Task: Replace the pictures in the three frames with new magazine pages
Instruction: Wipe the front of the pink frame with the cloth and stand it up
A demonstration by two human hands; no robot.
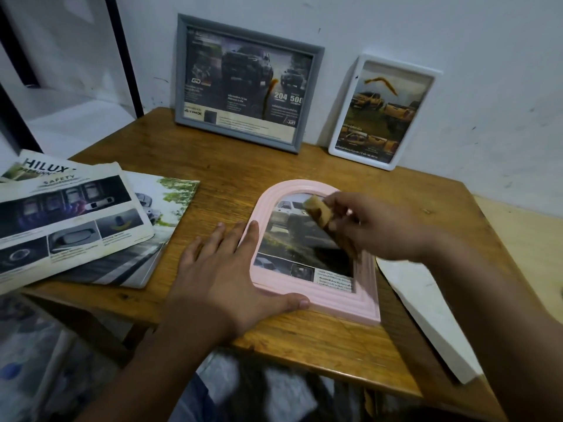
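left hand (227, 277) steadies pink frame (316, 303) | right hand (371, 226) pinches brown strip (318, 212)

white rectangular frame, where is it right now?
Head view, back right of the wooden table: the white rectangular frame leans upright against the wall, right of the grey rectangular frame.

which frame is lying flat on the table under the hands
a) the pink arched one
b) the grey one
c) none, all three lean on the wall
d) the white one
a: the pink arched frame lies flat on the table, with the left hand resting open on its edge, while the grey frame and the white frame stand leaning against the wall.
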